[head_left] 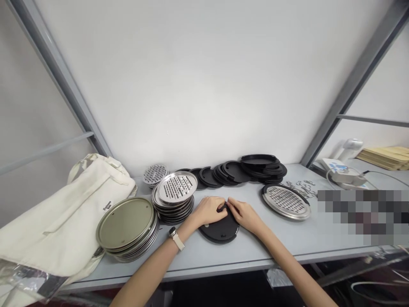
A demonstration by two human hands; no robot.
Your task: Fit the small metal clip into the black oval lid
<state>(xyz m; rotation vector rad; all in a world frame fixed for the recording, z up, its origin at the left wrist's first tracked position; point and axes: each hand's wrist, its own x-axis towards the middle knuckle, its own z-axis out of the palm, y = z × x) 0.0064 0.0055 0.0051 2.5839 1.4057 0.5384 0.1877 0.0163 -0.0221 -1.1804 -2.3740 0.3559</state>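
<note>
Black round tray (220, 232) is seen in the head view at the lower centre of the frame, flat on the grey table (252, 251). Its far rim is gripped by both hands: it is held by the bent fingers and thumb of the left hand (211, 211), and it is pinched by the fingertips of the right hand (244, 215). A pale-strapped watch (176, 238) is worn on the left wrist. Left of the tray, a stack of metal grater discs (177, 187) is topped by a slotted one, with a smaller grater disc (155, 174) placed behind. Olive-green discs (126, 224) are piled farther left, beside a cream bag (70, 213). Dark trays (236, 171) are lined up and heaped along the wall, behind the hands. At the right of centre, a perforated disc (284, 200) is partly edged in black, with small metal pieces (302, 186) scattered just behind it. The far right is partly hidden by pixelation.
</note>
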